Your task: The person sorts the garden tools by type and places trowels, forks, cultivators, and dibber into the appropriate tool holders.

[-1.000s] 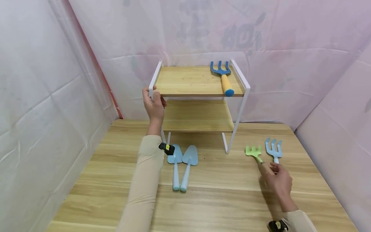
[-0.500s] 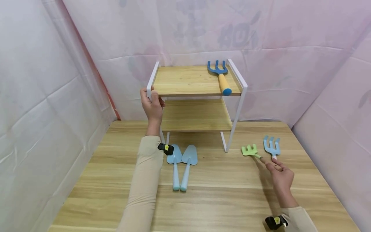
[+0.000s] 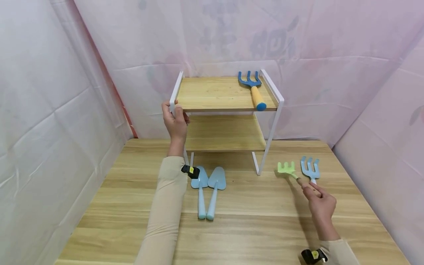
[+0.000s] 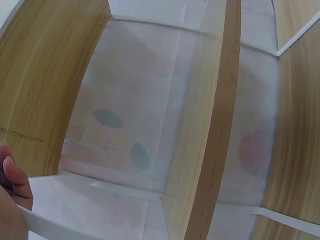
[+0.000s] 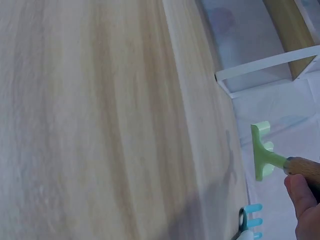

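My left hand (image 3: 176, 123) grips the white front post of a two-tier wooden shelf (image 3: 212, 90), just at its upper left corner; in the left wrist view a little of that hand (image 4: 17, 187) shows beside the boards. In my right hand (image 3: 321, 206) is a small green hand rake (image 3: 286, 168), pinched by its wooden handle and held above the table. The right wrist view shows its green head (image 5: 260, 155) side on. Just right of it lies a light blue hand rake (image 3: 310, 170), its handle hidden behind my right hand.
On the top board, at the right, lies a blue hand rake (image 3: 256, 97) with a yellow handle. Two light blue trowels (image 3: 201, 200) (image 3: 216, 178) lie before the shelf on the wooden table (image 3: 251, 232). White printed sheets (image 3: 331, 95) hang around the table.
My right hand has raised the green rake off the table, and its head has shifted slightly left with the tines tipping up. The left hand keeps its hold on the shelf.
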Demonstrator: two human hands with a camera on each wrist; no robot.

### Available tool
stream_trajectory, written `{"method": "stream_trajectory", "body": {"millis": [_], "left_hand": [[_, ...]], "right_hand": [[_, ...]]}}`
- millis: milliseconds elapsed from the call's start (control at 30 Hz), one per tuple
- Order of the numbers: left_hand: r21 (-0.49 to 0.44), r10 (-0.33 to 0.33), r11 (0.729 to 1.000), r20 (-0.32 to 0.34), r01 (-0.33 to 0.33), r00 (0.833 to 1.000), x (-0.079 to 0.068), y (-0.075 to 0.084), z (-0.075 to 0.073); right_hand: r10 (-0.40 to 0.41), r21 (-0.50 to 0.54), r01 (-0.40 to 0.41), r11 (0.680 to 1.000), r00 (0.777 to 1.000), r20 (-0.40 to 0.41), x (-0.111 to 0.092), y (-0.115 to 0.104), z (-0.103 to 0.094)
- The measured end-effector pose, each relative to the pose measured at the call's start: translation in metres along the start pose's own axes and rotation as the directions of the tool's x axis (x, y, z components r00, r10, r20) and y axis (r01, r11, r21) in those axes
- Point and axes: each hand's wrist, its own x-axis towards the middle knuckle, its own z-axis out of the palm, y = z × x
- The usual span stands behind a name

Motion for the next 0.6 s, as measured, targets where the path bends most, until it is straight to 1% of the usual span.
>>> {"method": "stream_trajectory", "body": {"millis": [67,100,167,233,267,300,367,400,467,500,567,600], "left_hand": [[-0.007,-0.008,1.000,0.002,0.008,1.000,0.000,0.000,0.000],[-0.012,-0.013,1.000,0.002,0.013,1.000,-0.001,0.000,-0.001],[-0.014,-0.024,1.000,0.004,0.024,1.000,-0.002,0.000,0.000],[-0.010,-0.030,0.999,0.004,0.030,1.000,-0.003,0.000,0.000],[-0.009,-0.032,0.999,0.003,0.032,0.999,-0.003,-0.001,0.000],[-0.008,-0.032,0.999,0.001,0.032,0.999,-0.004,-0.001,0.001],[-0.007,-0.027,1.000,0.002,0.027,1.000,-0.005,0.000,0.001],[-0.004,-0.024,1.000,0.002,0.024,1.000,-0.005,0.000,0.002],[-0.001,-0.017,1.000,0.001,0.017,1.000,-0.006,0.000,0.003],[0.003,-0.013,1.000,0.001,0.013,1.000,-0.006,0.000,0.003],[0.005,-0.015,1.000,-0.001,0.015,1.000,-0.006,-0.001,0.003],[0.007,-0.017,1.000,-0.002,0.017,1.000,-0.006,-0.001,0.004]], "right_hand": [[-0.046,0.030,0.047,0.998,0.998,-0.040,-0.001,0.001,0.001],[-0.080,0.026,0.082,0.996,0.995,-0.065,-0.001,0.004,0.002],[-0.152,0.062,0.158,0.985,0.984,-0.094,0.004,0.016,0.003],[-0.222,0.105,0.235,0.966,0.967,-0.126,0.009,0.029,0.003],[-0.261,0.118,0.280,0.953,0.953,-0.155,0.010,0.033,0.004],[-0.287,0.106,0.309,0.945,0.941,-0.179,0.009,0.033,0.004],[-0.332,0.108,0.362,0.926,0.916,-0.224,0.004,0.026,0.004],[-0.361,0.084,0.391,0.917,0.899,-0.248,-0.001,0.019,0.004],[-0.397,0.044,0.425,0.904,0.874,-0.280,-0.011,0.003,0.003],[-0.411,0.021,0.435,0.900,0.866,-0.286,-0.016,-0.003,0.002],[-0.433,0.023,0.459,0.888,0.852,-0.294,-0.021,-0.010,0.001],[-0.432,0.034,0.462,0.886,0.851,-0.299,-0.023,-0.013,0.000]]}}
